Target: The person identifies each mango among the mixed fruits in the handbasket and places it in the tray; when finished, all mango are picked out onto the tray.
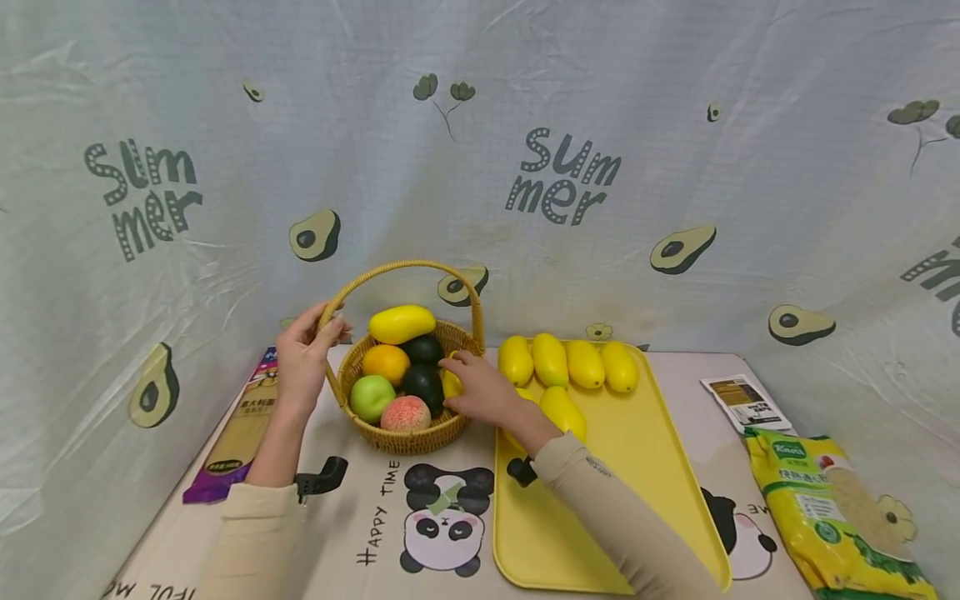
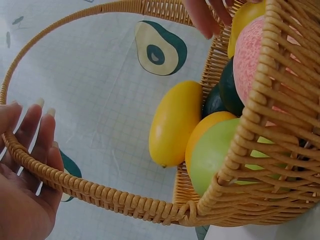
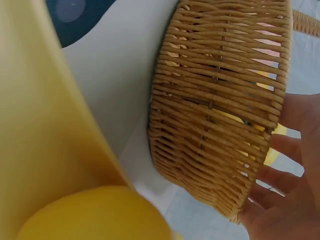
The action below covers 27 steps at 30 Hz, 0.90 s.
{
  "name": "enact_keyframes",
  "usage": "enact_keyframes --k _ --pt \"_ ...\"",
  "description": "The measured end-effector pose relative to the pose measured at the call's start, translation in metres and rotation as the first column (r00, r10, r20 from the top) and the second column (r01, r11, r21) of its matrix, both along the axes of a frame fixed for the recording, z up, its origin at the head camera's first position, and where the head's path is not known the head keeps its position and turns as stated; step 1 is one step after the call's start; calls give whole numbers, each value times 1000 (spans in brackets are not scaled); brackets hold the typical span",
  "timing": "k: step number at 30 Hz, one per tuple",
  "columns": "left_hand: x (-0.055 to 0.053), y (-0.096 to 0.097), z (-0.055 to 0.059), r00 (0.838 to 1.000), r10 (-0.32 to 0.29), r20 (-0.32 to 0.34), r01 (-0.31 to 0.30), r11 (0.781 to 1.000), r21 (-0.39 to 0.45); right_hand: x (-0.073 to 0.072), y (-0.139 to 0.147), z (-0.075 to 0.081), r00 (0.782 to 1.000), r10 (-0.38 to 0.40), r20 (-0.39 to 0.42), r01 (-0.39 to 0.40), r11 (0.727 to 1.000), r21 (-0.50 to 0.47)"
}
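Note:
A wicker basket [image 1: 408, 442] holds a yellow mango [image 1: 402, 323], an orange [image 1: 386, 364], a green apple [image 1: 372, 398], a peach [image 1: 406, 413] and dark green avocados [image 1: 423, 388]. My left hand [image 1: 303, 354] holds the left side of its arched handle [image 2: 107, 197], fingers loosely round it in the left wrist view. At the right rim, my right hand [image 1: 483, 387] has its fingers about another yellow mango [image 1: 452, 382] inside the basket. The right wrist view shows that hand [image 3: 287, 190] over the rim, the mango partly hidden behind the wicker.
Right of the basket lies a yellow tray [image 1: 630, 492] with several more mangoes [image 1: 550, 360]. A purple-ended pasta pack [image 1: 232, 433] is at the left. A yellow Knorr bag [image 1: 832, 508] and a small sachet [image 1: 746, 402] lie at the right. A printed curtain stands behind.

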<state>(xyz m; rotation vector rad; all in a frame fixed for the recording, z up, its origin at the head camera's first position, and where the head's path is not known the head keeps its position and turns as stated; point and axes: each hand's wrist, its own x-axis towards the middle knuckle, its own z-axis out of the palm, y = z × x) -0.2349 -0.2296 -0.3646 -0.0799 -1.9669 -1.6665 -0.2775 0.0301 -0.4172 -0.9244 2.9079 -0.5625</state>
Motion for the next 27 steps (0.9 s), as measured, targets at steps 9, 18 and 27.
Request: enact_keyframes --k 9,18,27 --pt "-1 -3 -2 1000 2 -10 -2 1000 9 -6 -20 -1 1000 11 -12 -10 993 115" --pt "-3 -1 -4 1000 -1 17 1 999 39 -15 -27 -6 1000 -28 -13 30 981 190" --pt "-2 0 -5 1000 11 -13 -11 1000 19 -17 -30 -6 999 -42 -16 44 981 186"
